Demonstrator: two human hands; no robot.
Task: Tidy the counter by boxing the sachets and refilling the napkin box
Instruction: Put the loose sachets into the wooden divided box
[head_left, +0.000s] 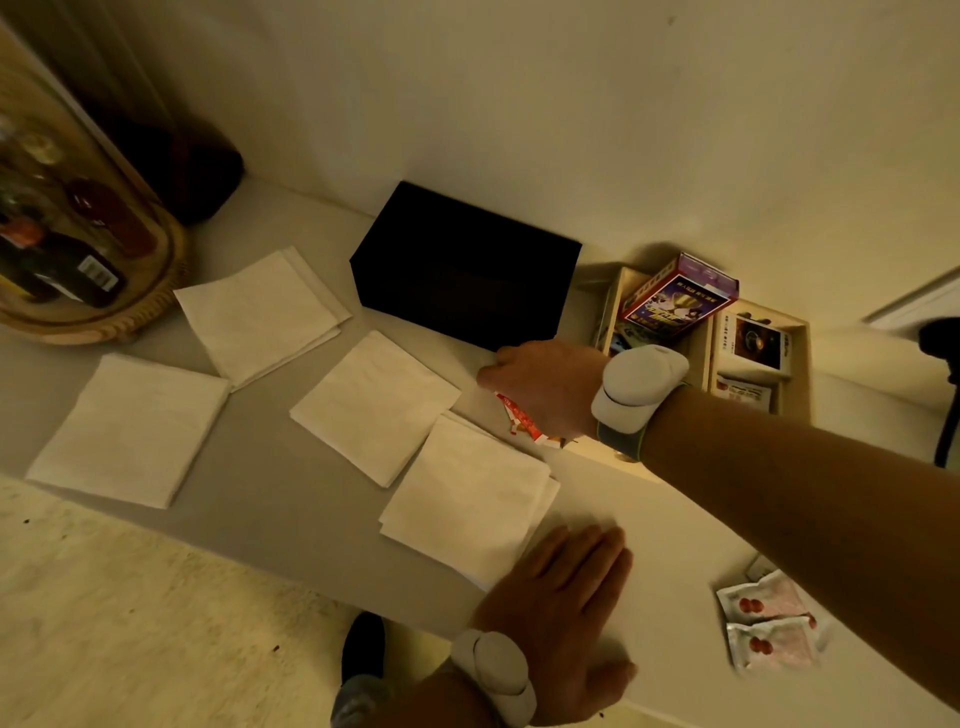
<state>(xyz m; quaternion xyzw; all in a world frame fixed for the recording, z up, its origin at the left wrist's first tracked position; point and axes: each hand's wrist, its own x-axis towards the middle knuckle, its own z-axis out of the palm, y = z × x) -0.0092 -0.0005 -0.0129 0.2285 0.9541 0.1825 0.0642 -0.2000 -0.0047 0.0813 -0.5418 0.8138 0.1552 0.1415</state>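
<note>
My right hand (540, 387) reaches across the counter, curled palm-down over a red-and-white sachet (519, 423) just in front of the black napkin box (462, 265); its fingertips are hidden. My left hand (566, 613) lies flat, fingers together, on the counter's near edge, touching the corner of the nearest stack of white napkins (462, 499). Three more napkin stacks (371, 405) (260, 312) (130, 426) are spread to the left. Two white sachets with red dots (769, 623) lie at the near right. A wooden compartment box (800, 364) at the back right holds packets.
A colourful carton (680, 291) leans in the wooden box. A glass dome over bottles on a wooden base (78, 223) stands at the far left. The wall runs behind the counter. Pale floor and a dark shoe (363, 649) show below the counter's edge.
</note>
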